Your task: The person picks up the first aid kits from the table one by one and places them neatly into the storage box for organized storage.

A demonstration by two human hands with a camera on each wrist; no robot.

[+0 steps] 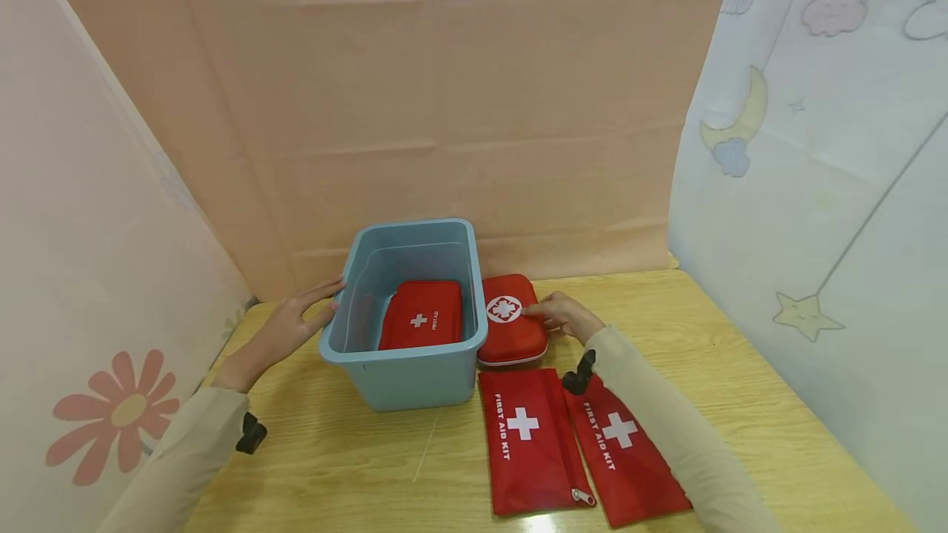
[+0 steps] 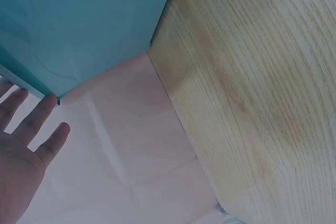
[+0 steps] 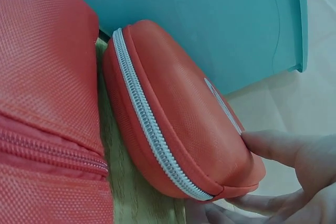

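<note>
Red hard-shell case (image 1: 511, 321), zipped round its edge, lies on the wooden table (image 1: 741, 401) just beside the blue bin (image 1: 403, 377), touching or nearly touching its right wall. Your right hand (image 1: 563, 315) pinches the case at its far right end: fingertips (image 3: 273, 145) on top near the white cross emblem, thumb under the zipper seam. The grip is curled but shallow, only on the rounded edge.

Risk one: the shell is smooth and domed, so with a pinch this near the end it could pivot or slip out as you lift. Risk two: the case sits tight against the bin wall on the side away from your fingers, so a flat lift could catch the bin rim and drop it short.

Your left hand (image 1: 296, 321) lies flat against the bin's left wall, fingers straight and spread, holding nothing. That is only a light brace; a knock from the case could slide the bin toward your left palm.

Inside the bin a red pouch (image 1: 422, 317) already leans on the floor, so a second piece could land on it tilted.

Nearer you than your right fingers lie two flat red first aid pouches (image 1: 527, 438) (image 1: 629, 455), side by side, under your right sleeve (image 1: 666, 426); the sleeve could drag them.
</note>
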